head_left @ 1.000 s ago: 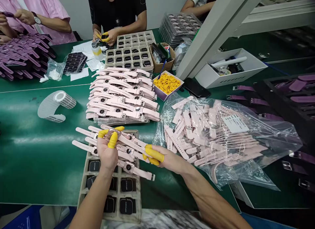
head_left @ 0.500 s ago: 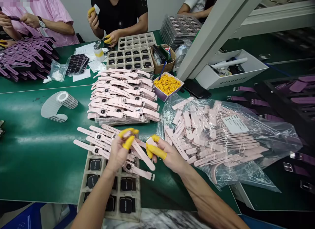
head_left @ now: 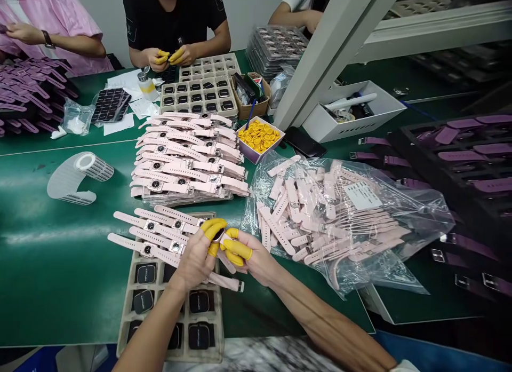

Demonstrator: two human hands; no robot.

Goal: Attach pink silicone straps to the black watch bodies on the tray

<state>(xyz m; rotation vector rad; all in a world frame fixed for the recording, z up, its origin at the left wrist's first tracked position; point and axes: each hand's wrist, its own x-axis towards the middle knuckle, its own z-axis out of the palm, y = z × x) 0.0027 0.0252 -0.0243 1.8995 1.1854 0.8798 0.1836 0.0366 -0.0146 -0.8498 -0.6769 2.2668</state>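
Observation:
My left hand (head_left: pixel 204 249), with yellow finger cots, holds a watch case (head_left: pixel 218 234) over the near tray. Close against it, my right hand (head_left: pixel 244 253), also in yellow cots, grips a pale pink strap piece (head_left: pixel 225 238) at the edge of the case. Part of a pink strap hangs below the two hands. Under them, the beige tray (head_left: pixel 125 310) holds black square watches (head_left: pixel 145 273) in its compartments, and several watches with pink straps (head_left: pixel 147 250) lie across its far end. My fingers hide much of the held parts.
Beyond the tray is a stack of pink-strapped watches (head_left: pixel 182 182). A plastic bag of pink straps (head_left: pixel 320 217) lies right, behind it a box of yellow finger cots (head_left: pixel 260 138). A curled label roll (head_left: pixel 82 174) lies left. Across the table, a person in black (head_left: pixel 172 20) works.
My hands have come together, and the strap piece in my right hand now meets the watch case in my left. The view has shifted. The person in black has lowered a raised hand.

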